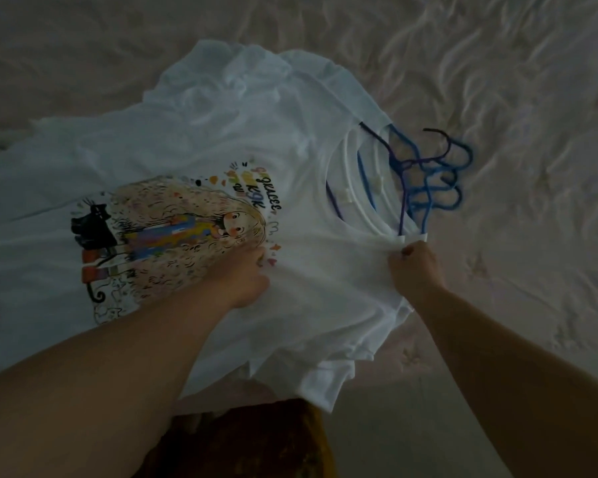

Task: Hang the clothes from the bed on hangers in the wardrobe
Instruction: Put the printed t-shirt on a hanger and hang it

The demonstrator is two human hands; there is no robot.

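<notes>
A white T-shirt [194,132] with a colourful cartoon print lies spread on the bed, on top of other white shirts. Blue and purple hangers [425,174] poke out through the neck openings, their hooks lying on the bedspread to the right. My left hand [246,274] presses flat on the shirt's chest just below the print. My right hand [415,267] is pinched shut on the shirt's fabric at the near edge of the collar, close to a hanger's shoulder.
A pale, wrinkled bedspread [515,81] covers the bed all around the shirts. At the bottom centre, near the bed's edge, a dark brown and yellow fabric [249,439] shows below the shirts.
</notes>
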